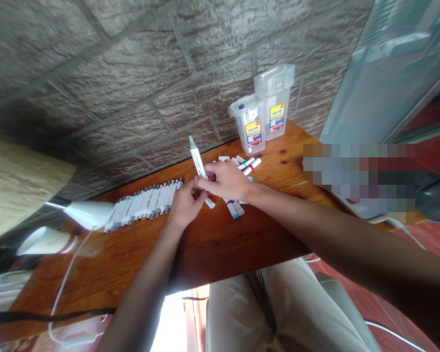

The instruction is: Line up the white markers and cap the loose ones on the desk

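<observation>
Both my hands meet over the middle of a wooden table (220,244). My right hand (225,180) is closed round a white marker (197,159) with a grey cap, which points up and away. My left hand (185,204) is closed just below it, fingertips at the marker's lower end. A tidy row of white markers (146,204) lies to the left of my hands. Several loose markers (246,164) with coloured caps lie scattered behind and under my right hand.
Two clear plastic marker boxes (267,112) with yellow labels stand at the back by the stone wall. A white lamp (90,214) and its cable sit at the left. A blurred-out object lies at the right edge. My legs are below the table's front edge.
</observation>
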Demonstrator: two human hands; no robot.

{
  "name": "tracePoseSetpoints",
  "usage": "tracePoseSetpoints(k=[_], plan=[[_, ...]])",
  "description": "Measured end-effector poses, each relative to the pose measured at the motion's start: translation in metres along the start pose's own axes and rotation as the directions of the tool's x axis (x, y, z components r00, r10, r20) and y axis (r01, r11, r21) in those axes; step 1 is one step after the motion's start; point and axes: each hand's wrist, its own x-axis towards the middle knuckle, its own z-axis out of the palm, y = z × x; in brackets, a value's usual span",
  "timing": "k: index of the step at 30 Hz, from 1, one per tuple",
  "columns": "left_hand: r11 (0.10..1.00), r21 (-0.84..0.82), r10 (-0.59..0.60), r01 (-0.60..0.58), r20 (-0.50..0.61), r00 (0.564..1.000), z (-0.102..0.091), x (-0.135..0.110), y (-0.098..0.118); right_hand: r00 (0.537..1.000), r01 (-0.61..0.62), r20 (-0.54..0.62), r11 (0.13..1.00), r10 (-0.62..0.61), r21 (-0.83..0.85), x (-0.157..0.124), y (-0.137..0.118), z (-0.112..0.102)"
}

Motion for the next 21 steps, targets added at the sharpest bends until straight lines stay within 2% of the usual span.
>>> tracePoseSetpoints(k=[4, 12, 18, 21], plan=[[0.998, -0.06, -0.011, 0.012, 0.016, 1.0, -0.0014, 0.0005, -0.0001, 1.0, 0.003, 0.003, 1.0, -0.003, -0.012, 0.0002, -0.0004, -0.0004], [1.0, 0.002, 0.013, -0.013, 0.021, 1.0, -0.0002, -0.0007, -0.0055, 1.0, 0.005, -0.02, 1.0, -0.005, -0.02, 0.0001, -0.0002, -0.0004], [0.98, -0.192, -0.044, 0.049, 0.03, 0.999, -0.0036, -0.0005, -0.0084, 1.0, 0.001, -0.023, 1.0, -0.001, 0.015, 0.0004, -0.0004, -0.0014], [0.94, -0.32, -0.108, 0.116, 0.043, 0.993, -0.0063, 0.0007, -0.0052, 0.998, -0.055, -0.026, 0.99, 0.059, 0.132, 0.0015, -0.0012, -0.0029]])
